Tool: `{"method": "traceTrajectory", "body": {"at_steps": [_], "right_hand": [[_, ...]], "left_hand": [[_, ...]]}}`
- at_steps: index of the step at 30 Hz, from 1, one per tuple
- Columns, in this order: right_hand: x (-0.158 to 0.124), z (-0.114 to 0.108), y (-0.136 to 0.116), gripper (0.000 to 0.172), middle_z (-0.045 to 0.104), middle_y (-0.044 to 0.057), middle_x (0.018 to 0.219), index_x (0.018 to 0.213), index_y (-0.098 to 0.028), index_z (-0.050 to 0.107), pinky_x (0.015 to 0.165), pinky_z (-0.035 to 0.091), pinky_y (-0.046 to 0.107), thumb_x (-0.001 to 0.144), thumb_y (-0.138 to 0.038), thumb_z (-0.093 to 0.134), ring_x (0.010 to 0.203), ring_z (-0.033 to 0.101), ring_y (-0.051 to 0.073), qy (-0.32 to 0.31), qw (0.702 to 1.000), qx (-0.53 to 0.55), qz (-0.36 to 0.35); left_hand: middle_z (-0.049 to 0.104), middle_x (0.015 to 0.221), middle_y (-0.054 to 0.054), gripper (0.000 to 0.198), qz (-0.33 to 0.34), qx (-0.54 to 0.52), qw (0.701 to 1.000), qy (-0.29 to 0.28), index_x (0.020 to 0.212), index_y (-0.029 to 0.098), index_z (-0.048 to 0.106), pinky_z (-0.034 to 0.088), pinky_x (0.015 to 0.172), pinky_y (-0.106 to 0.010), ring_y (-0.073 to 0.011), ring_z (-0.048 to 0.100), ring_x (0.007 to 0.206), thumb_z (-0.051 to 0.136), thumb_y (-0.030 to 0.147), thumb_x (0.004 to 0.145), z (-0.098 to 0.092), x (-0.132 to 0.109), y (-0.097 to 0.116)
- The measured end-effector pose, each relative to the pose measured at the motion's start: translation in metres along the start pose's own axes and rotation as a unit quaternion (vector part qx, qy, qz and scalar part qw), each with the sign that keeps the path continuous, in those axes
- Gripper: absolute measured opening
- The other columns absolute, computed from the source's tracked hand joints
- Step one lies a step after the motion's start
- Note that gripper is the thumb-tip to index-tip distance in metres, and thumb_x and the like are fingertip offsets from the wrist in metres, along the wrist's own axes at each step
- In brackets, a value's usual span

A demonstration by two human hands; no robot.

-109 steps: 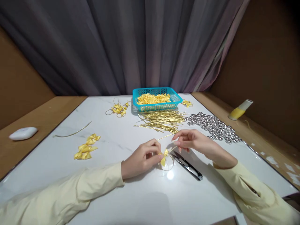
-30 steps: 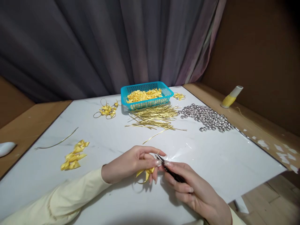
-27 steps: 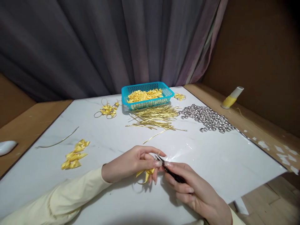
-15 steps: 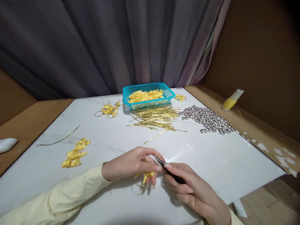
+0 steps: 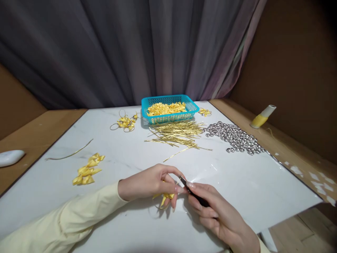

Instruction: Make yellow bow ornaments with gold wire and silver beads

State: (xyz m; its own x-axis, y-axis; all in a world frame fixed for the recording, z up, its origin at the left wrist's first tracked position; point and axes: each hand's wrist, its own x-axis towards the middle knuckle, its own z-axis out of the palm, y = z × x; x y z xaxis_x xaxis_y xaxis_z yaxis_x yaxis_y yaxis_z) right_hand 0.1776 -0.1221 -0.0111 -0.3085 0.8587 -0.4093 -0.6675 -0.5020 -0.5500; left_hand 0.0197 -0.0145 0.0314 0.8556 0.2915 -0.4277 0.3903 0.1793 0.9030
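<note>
My left hand [image 5: 158, 182] is closed on a yellow ribbon flower [image 5: 166, 197], its fingers hiding much of it. A thin loop hangs below the petals. My right hand [image 5: 216, 211] grips a slim black hand tool with a metal tip [image 5: 196, 194]; whether it is tweezers or snips I cannot tell. The tip points up and left, between the thumb and forefinger of my left hand, close to a fine strand at the flower. To the left lie several loose yellow ribbon pieces [image 5: 88, 170].
A blue basket [image 5: 170, 118] of yellow ribbon pieces stands at the back. Before it lie gold wires [image 5: 179, 133], with silver beads [image 5: 234, 137] to their right. Flowers with wire loops [image 5: 126, 123] sit left of the basket. A yellow thread cone [image 5: 263, 117] stands far right.
The view has shifted slightly, so the tabletop things appear a little further right. The tool's tip has turned a little more upright beside the strand; both hands keep their hold.
</note>
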Motion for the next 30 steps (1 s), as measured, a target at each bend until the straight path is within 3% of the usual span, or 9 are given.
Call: {"method": "traceTrajectory", "body": {"at_steps": [8,15,21,30], "right_hand": [[-0.0004,-0.0022,0.0018,0.017,0.04,-0.006,0.051,0.076,-0.013,0.059,0.031,0.005,0.011,0.078,-0.03,0.062,0.036,0.009,-0.002,0.036,0.999,-0.004,-0.013],[-0.0009,-0.0012,0.0005,0.019,0.035,-0.008,0.049,0.081,-0.011,0.06,0.032,0.004,0.012,0.079,-0.03,0.061,0.037,0.007,-0.001,0.025,0.999,-0.013,-0.019],[-0.0003,0.0013,0.0014,0.019,0.037,-0.007,0.051,0.072,-0.013,0.056,0.032,0.003,0.012,0.076,-0.029,0.065,0.037,0.008,-0.001,0.026,1.0,0.0,-0.013],[0.0016,-0.0023,0.0039,0.015,0.039,-0.006,0.05,0.078,-0.012,0.059,0.031,0.004,0.011,0.078,-0.027,0.062,0.036,0.008,-0.002,0.029,0.999,0.008,-0.015]], "left_hand": [[0.064,0.055,-0.001,0.02,0.021,-0.002,1.0,0.009,0.097,0.015,0.053,0.035,0.044,-0.02,-0.01,0.052,0.042,0.056,0.026,0.08,-0.0025,0.0008,-0.0008],[0.064,0.055,-0.001,0.021,0.027,-0.006,0.999,0.016,0.097,0.014,0.052,0.036,0.045,-0.02,-0.0102,0.054,0.043,0.056,0.025,0.08,-0.0034,0.0023,-0.0032],[0.064,0.055,-0.001,0.02,0.033,-0.002,0.999,0.001,0.096,0.014,0.053,0.038,0.048,-0.021,-0.0118,0.056,0.048,0.056,0.026,0.08,-0.0019,0.0014,-0.0046],[0.064,0.056,-0.001,0.021,0.03,-0.002,1.0,0.002,0.097,0.014,0.053,0.038,0.047,-0.021,-0.0111,0.055,0.046,0.056,0.027,0.08,-0.0005,0.0012,-0.0043]]}}
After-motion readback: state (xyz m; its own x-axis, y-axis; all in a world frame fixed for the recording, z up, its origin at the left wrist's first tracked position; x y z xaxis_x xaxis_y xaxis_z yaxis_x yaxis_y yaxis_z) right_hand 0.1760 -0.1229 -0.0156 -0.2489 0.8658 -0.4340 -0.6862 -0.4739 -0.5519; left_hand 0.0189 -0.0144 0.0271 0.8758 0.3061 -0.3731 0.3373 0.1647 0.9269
